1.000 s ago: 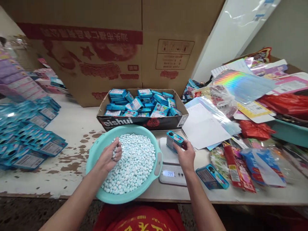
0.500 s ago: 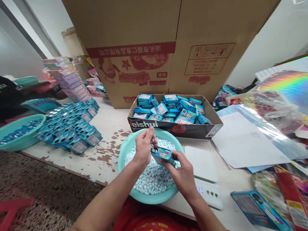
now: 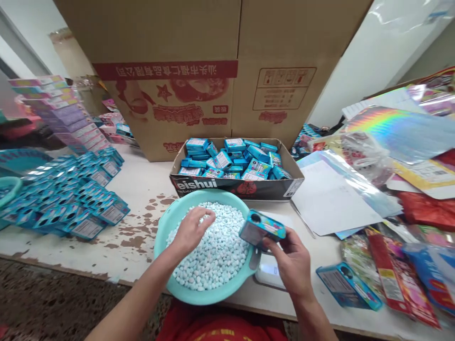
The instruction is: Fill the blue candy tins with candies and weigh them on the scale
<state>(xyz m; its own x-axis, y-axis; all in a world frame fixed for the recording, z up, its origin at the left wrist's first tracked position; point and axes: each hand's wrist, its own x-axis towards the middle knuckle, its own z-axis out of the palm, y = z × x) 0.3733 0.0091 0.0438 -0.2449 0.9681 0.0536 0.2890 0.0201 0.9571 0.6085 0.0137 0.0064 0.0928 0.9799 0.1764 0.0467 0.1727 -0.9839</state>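
Note:
My right hand (image 3: 293, 258) grips a small blue candy box (image 3: 262, 227), tilted, with a round dark hole facing up at its left end. It is above the right rim of a turquoise bowl (image 3: 161, 265) and partly covers a white digital scale (image 3: 269, 272). Pale blue and white candies (image 3: 216, 255) fill the bowl. Over their left side hovers my left hand (image 3: 194, 228), its fingers loosely curved and apart, with nothing visible in them.
A carton tray (image 3: 295, 182) of blue boxes stands behind the bowl, before a large cardboard carton (image 3: 199, 38). Rows of blue boxes (image 3: 85, 189) lie left. Another blue box (image 3: 348, 286), a white sheet (image 3: 336, 199) and packaging bags (image 3: 401, 279) lie right.
My left hand has left the box and moved down-left over the candies. My right hand has carried the box rightward, from over the bowl towards the scale. The view has turned right.

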